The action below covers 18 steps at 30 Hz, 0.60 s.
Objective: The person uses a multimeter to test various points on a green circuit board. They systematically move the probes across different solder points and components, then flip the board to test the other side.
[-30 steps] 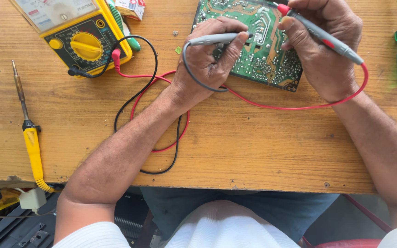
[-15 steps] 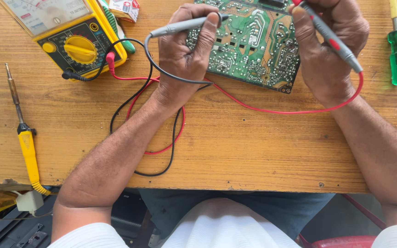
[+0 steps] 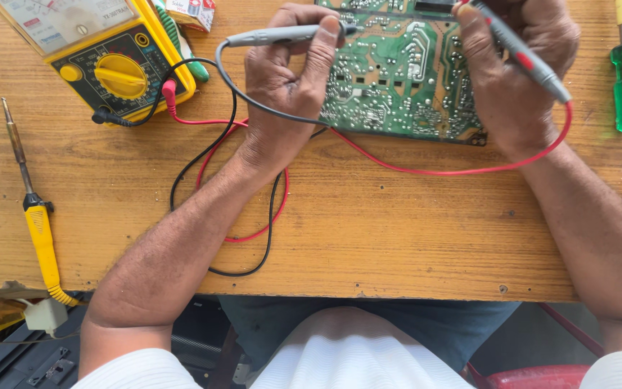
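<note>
— Looking down from the head camera, what does my left hand (image 3: 282, 86) have?

— Your fingers (image 3: 323, 54) are curled shut on the grey probe (image 3: 282, 34), which lies flat across the top of the hand, its tip on the upper edge of the green circuit board (image 3: 397, 79).

— And my right hand (image 3: 516, 79)?

— Its fingers are closed around the probe with red marks (image 3: 520, 50), held slanted, tip toward the board's top edge; I cannot tell whether it touches.

— Where is the board?

— Flat on the wooden table (image 3: 368, 223), between both hands, partly under them.

— The leads?

— A red wire (image 3: 433, 169) and a black wire (image 3: 253, 245) loop back to the yellow meter (image 3: 102, 57) at upper left.
</note>
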Tool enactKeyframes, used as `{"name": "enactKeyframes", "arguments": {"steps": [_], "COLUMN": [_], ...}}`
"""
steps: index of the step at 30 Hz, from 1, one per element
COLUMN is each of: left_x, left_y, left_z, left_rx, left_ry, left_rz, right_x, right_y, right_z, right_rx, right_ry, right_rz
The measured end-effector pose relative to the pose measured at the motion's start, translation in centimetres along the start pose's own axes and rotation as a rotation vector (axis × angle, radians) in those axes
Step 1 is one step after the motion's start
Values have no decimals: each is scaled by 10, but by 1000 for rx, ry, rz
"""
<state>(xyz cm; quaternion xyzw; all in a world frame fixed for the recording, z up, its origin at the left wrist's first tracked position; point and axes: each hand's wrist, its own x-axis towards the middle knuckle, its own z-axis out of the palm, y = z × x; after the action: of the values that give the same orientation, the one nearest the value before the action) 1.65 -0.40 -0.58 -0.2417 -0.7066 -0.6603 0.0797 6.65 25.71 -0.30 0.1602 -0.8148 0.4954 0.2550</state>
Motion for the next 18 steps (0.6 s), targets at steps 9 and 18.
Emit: {"name": "enactKeyframes", "arguments": {"steps": [9, 18], "left_x": [-2, -10], "left_y": [16, 19], "left_z": [4, 8], "left_rx": [72, 126], "left_ry": [-18, -145], "left_rz": [-135, 130], "right_x": [10, 5], "right_y": [13, 2], "right_z": [-10, -17], "right_rx": [-195, -258], "right_ry": [42, -36], "right_rz": [70, -83]}}
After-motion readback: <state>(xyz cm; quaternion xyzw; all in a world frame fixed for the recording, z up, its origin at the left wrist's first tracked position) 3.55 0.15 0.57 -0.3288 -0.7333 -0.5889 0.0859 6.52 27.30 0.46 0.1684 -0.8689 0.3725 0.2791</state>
